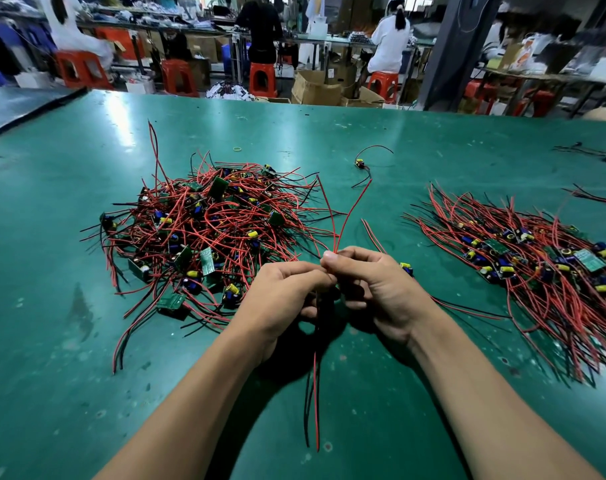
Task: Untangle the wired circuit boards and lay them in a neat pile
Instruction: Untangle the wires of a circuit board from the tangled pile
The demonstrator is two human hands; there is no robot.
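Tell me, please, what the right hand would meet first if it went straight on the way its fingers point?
Almost at once the left hand: the right hand, pinching red wires, points leftward at it, fingertips apparently touching. Beyond lies the tangled heap.

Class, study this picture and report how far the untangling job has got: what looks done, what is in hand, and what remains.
Done: a laid-out pile of boards lies at the right, wires running roughly one way. In hand: both the left hand and right hand pinch a few red and black wires between them. Left: the large tangled heap at the left, plus one stray board farther back.
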